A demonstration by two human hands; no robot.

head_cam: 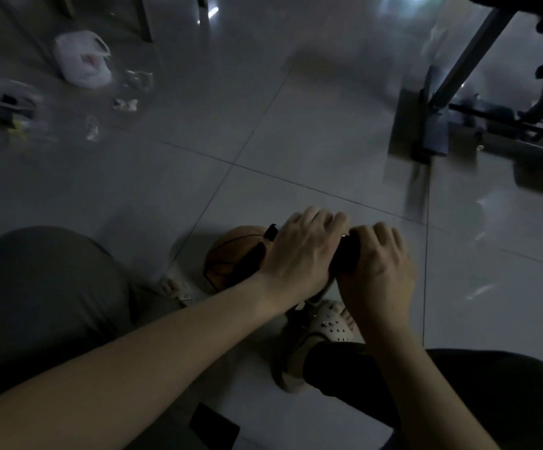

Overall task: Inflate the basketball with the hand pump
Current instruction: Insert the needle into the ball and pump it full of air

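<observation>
My left hand [299,251] and right hand [377,267] sit side by side, knuckles up, almost touching. The fingers of both curl over the black pump handle [345,254]. My left forearm [166,345] reaches in bare and straight from my left side. My right forearm [403,368] comes up shorter and steeper from my right, its wrist bent slightly down.

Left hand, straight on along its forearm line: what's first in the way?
Probably the right hand, gripping the same black pump handle right beside the left hand; past it, bare floor. Depth unclear.
</observation>
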